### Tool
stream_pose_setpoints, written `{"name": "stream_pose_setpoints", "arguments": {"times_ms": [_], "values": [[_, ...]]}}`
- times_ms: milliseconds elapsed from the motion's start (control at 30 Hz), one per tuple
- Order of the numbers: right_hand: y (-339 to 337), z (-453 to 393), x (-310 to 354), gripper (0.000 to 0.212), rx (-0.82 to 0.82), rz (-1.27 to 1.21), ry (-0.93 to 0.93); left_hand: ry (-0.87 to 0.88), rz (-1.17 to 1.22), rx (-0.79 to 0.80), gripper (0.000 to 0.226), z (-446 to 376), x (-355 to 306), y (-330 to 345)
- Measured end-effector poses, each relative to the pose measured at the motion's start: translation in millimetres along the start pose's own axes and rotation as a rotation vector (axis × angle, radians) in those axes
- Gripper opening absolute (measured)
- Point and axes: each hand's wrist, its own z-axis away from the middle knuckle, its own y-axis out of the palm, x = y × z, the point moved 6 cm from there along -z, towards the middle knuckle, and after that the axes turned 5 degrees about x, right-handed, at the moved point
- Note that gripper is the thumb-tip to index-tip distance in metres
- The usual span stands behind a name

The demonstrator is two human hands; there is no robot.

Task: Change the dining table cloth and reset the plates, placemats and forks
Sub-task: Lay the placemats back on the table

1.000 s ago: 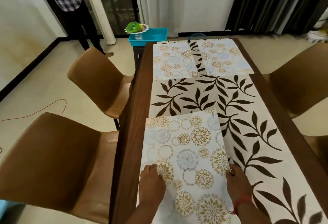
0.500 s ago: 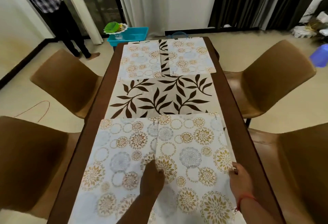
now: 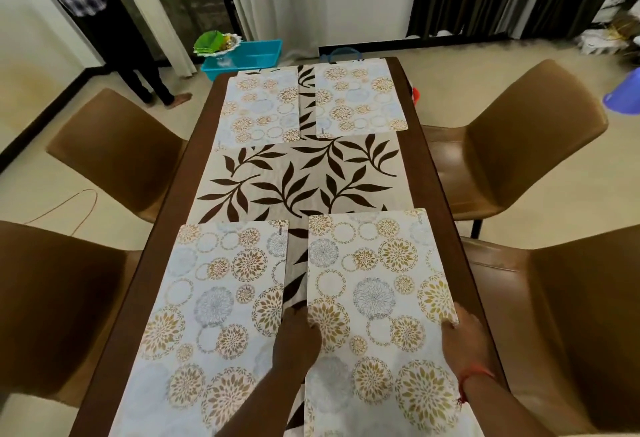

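Note:
A beige cloth with brown leaves (image 3: 298, 180) runs down the dark wooden table (image 3: 420, 173). Several floral placemats lie on it: two at the far end (image 3: 263, 107) (image 3: 360, 100) and two near me. The near left placemat (image 3: 214, 301) lies flat. My left hand (image 3: 298, 343) grips the left edge of the near right placemat (image 3: 377, 298), and my right hand (image 3: 464, 339) grips its right edge. No plates or forks are in view.
Brown chairs stand on both sides: two on the left (image 3: 117, 149) (image 3: 52, 301), two on the right (image 3: 519, 138) (image 3: 571, 315). A blue tub (image 3: 252, 55) with a green item sits past the table's far end. A person stands at the back left (image 3: 104, 21).
The placemat in my hands has slid right, off the stack, to the table's right side. A gap of cloth now shows between it and the near left placemat.

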Motion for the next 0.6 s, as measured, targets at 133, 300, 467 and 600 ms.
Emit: {"name": "stream_pose_setpoints", "arguments": {"times_ms": [133, 300, 467, 600], "values": [[-2, -1, 2, 0.033, -0.012, 0.029, 0.002, 0.022, -0.036, -0.002, 0.045, -2, -1, 1], [-2, -1, -5, 0.036, -0.028, 0.067, 0.037, 0.066, -0.051, 0.016, 0.049, -3, -4, 5], [-10, -2, -6, 0.042, -0.059, 0.105, 0.056, 0.102, -0.109, 0.018, 0.047, 0, -9, 9], [-13, 1, -7, 0.05, -0.047, 0.143, 0.079, 0.124, -0.134, 0.013, 0.044, 3, -9, 9]]}}
